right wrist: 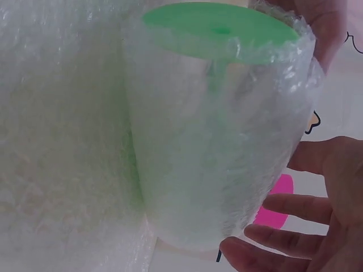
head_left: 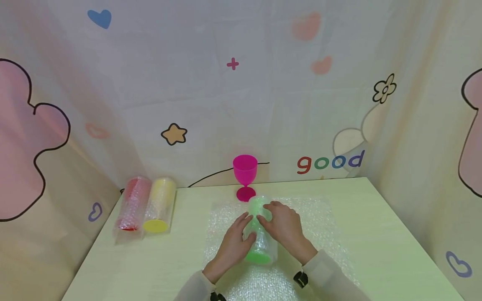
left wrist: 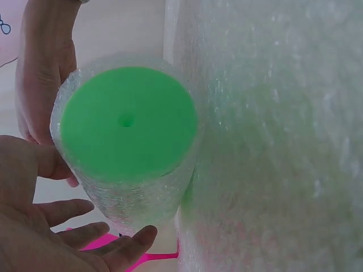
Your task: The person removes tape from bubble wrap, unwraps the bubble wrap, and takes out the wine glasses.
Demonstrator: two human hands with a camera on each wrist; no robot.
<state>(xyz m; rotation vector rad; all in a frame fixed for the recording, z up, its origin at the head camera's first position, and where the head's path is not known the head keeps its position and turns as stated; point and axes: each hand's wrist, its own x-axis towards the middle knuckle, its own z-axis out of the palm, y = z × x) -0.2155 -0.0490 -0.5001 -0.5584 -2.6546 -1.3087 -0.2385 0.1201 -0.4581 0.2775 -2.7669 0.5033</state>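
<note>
A green goblet [head_left: 258, 256] lies on its side, rolled in clear bubble wrap, with its round base [left wrist: 127, 122] toward me. Under it spreads a bubble wrap sheet [head_left: 314, 217]. On the roll's left side is my left hand [head_left: 232, 244], its fingers spread and loosely extended against the wrap. Across the upper right of the roll lies my right hand [head_left: 284, 223], with fingertips touching the wrap near the cup end. In the right wrist view those fingers [right wrist: 295, 241] look mostly straight. A pink goblet [head_left: 245, 169] stands upright just behind the roll.
Two wrapped goblets, one red [head_left: 133, 205] and one yellow [head_left: 160, 205], lie side by side at the table's back left. A patterned curtain [head_left: 211, 104] hangs behind the pale table [head_left: 391, 251] and along its sides.
</note>
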